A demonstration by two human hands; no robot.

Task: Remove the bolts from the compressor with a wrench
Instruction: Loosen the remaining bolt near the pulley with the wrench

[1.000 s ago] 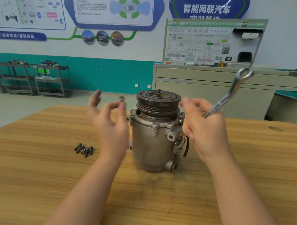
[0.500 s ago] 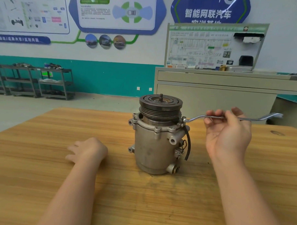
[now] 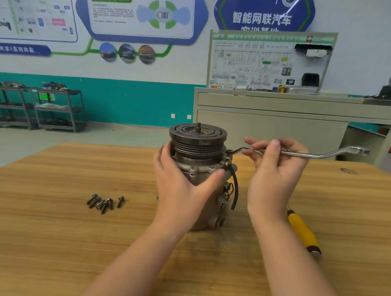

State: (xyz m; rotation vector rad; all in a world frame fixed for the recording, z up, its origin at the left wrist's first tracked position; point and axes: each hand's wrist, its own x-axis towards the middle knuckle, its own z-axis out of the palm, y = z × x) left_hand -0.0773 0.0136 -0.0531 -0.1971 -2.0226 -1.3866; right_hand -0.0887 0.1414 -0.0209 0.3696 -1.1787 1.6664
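Observation:
The grey metal compressor (image 3: pixel 212 206) stands upright in the middle of the wooden table (image 3: pixel 54 231), with its dark pulley (image 3: pixel 198 135) on top. My left hand (image 3: pixel 180 187) wraps around the left front of its body, thumb across the flange. My right hand (image 3: pixel 274 170) holds the shaft of a silver ring wrench (image 3: pixel 323 154) between thumb and fingers. The wrench lies level, and its left ring end sits on a bolt (image 3: pixel 229 151) at the compressor's upper right flange. Several removed bolts (image 3: pixel 105 202) lie in a loose pile on the table to the left.
A yellow-handled screwdriver (image 3: pixel 303 233) lies on the table just right of my right forearm. Behind the table stand a beige cabinet (image 3: pixel 279 126) with a display board and, at the far left, grey metal shelves (image 3: pixel 56 109).
My left hand has come off the table near the bolt pile and now grips the compressor body. The right hand keeps the wrench level on the flange bolt.

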